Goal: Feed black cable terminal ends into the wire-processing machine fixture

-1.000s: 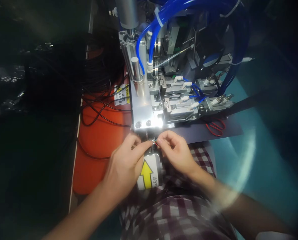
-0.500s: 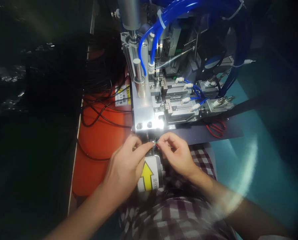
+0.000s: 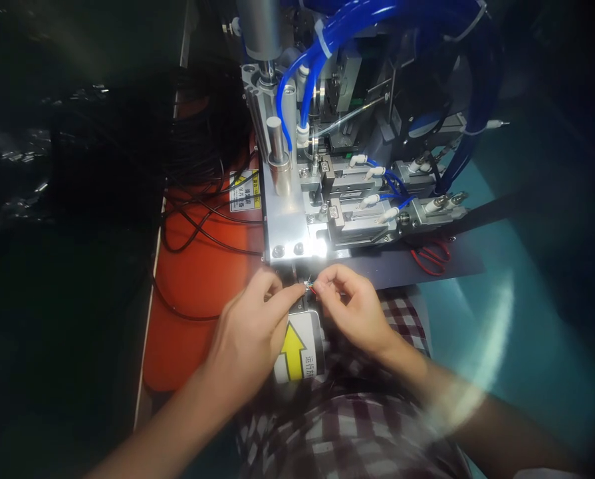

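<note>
Thin wires (image 3: 309,285), one of them red, show between my two hands just in front of the machine. My left hand (image 3: 254,319) is closed, thumb and forefinger pinching the left end of the wires. From the right, my right hand (image 3: 354,306) pinches the other end of these fine wires between thumb and fingertips. The exact wire ends are too small to make out. Under the hands lies a white label with a yellow arrow (image 3: 294,352). The machine's bright metal plate (image 3: 290,229) is right behind the fingertips.
Pneumatic cylinders (image 3: 359,223) with white fittings stand at the back right, beneath thick blue hoses (image 3: 377,13). Black cables (image 3: 202,226) cross the orange surface (image 3: 192,352) on the left. A red wire loop (image 3: 431,258) lies on the dark plate at right.
Both hands stay almost in place, still pinching the wires. The right fingertips have shifted very slightly at the wires.
</note>
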Demonstrator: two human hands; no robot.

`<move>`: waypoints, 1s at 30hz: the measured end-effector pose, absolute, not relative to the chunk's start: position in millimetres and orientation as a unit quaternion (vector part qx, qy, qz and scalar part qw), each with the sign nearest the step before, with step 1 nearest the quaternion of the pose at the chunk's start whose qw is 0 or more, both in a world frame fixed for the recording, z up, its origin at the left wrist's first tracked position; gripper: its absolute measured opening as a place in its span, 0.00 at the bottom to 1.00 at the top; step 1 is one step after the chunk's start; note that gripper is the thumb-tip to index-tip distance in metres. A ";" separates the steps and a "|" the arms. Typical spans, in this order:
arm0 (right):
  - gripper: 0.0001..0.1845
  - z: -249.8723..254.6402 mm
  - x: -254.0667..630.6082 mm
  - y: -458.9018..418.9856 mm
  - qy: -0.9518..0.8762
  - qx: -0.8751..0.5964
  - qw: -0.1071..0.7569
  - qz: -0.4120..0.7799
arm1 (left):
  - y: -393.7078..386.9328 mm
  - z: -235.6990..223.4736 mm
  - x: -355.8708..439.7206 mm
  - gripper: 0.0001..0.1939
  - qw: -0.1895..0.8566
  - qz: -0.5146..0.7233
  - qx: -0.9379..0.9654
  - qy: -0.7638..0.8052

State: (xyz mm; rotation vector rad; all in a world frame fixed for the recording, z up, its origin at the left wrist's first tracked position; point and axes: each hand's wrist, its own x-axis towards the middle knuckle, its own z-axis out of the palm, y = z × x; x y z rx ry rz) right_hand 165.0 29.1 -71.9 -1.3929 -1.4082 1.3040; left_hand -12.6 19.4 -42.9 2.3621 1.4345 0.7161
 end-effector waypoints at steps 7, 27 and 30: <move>0.10 -61.5 164.0 34.0 -0.454 -0.531 0.339 0.629 | 19.7 -43.8 -12.2 0.16 0.141 0.246 0.820 0.497; 0.10 -55.7 163.7 35.0 -0.526 -0.571 0.333 0.536 | 20.0 -40.7 -11.8 0.17 0.118 0.230 0.831 0.492; 0.13 -55.1 164.4 39.1 -0.430 -0.543 0.285 0.662 | 19.9 -41.3 -11.6 0.17 0.113 0.228 0.835 0.487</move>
